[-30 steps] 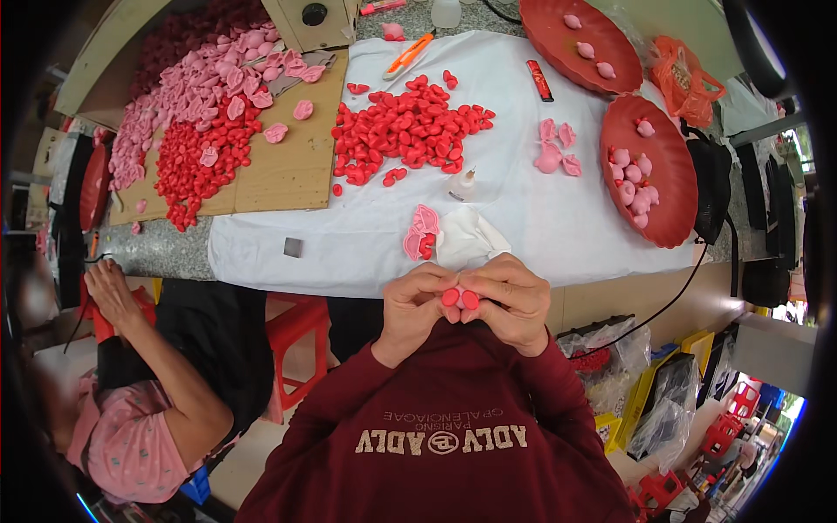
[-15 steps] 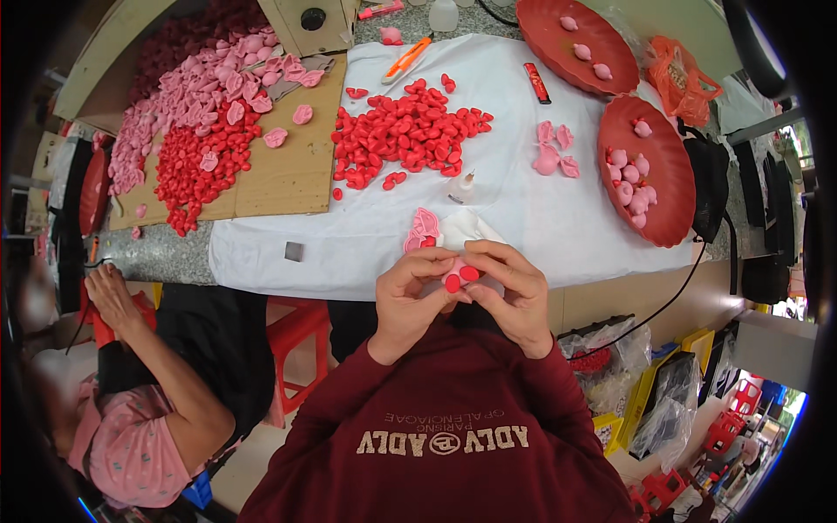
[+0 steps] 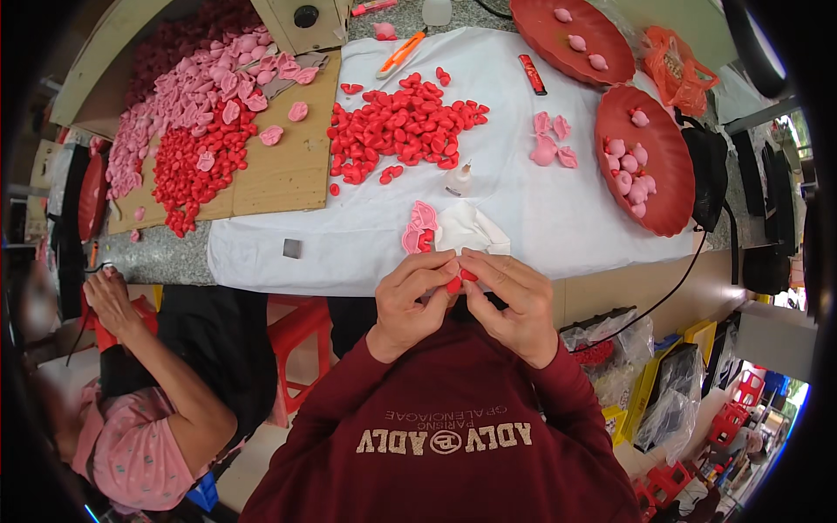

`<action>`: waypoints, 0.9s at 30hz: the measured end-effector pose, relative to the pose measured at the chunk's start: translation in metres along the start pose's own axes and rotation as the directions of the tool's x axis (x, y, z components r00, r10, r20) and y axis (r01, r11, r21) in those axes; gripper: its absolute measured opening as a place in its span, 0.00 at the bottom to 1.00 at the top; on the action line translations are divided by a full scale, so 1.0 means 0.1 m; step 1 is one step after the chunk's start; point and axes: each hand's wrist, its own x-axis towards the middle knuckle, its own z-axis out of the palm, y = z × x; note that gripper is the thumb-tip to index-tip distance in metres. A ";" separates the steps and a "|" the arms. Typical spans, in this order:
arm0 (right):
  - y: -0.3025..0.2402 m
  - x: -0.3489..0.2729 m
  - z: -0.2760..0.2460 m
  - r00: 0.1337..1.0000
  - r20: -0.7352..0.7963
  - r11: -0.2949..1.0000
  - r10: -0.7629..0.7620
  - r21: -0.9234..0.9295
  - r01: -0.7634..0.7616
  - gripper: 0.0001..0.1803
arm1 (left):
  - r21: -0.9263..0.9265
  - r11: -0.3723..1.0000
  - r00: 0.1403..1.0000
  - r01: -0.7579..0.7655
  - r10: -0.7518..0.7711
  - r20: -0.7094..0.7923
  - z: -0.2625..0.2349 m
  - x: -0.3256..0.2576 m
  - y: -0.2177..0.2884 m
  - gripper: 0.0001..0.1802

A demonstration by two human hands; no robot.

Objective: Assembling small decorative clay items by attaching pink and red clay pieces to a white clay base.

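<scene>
White cloth on the bench (image 3: 558,218) frames both hands, left hand (image 3: 414,301) and right hand (image 3: 514,301), now drawn nearer the chest, pinched together on a small red piece (image 3: 457,281).

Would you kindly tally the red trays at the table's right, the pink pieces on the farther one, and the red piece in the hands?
Red trays: 2
Pink pieces on farther tray: 3
Red piece held: 1
Total: 6

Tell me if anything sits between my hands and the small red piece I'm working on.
Nothing visible does. The left hand and right hand both pinch the small red piece directly between their fingertips, just below the white cloth's near edge.
</scene>
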 end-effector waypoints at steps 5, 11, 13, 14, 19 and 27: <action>-0.04 0.01 0.01 1.000 -0.022 1.000 -0.006 -0.016 0.005 0.14 | -0.004 0.996 0.996 -0.091 0.091 -0.003 0.00 0.00 -0.02 0.13; -0.05 -0.02 0.05 1.000 -0.026 1.000 0.016 -0.008 -0.016 0.14 | 0.003 0.995 0.995 -0.102 0.102 -0.008 -0.01 0.00 -0.04 0.12; -0.05 -0.01 0.04 0.999 -0.026 1.000 0.024 0.000 -0.024 0.14 | 0.006 0.996 0.996 -0.086 0.086 0.018 -0.02 -0.01 -0.06 0.12; -0.05 -0.01 0.05 0.999 -0.029 1.000 0.026 -0.002 -0.026 0.14 | 0.009 0.997 0.997 -0.071 0.070 0.042 -0.03 -0.02 -0.06 0.13; -0.04 -0.01 0.06 0.999 -0.024 0.999 0.041 -0.007 -0.042 0.14 | 0.002 0.998 0.997 -0.057 0.056 0.047 -0.04 -0.03 -0.09 0.13; -0.09 -0.05 0.07 0.989 0.005 0.989 0.151 0.007 -0.151 0.15 | 0.017 0.998 0.998 -0.057 0.056 0.034 -0.03 -0.02 -0.08 0.11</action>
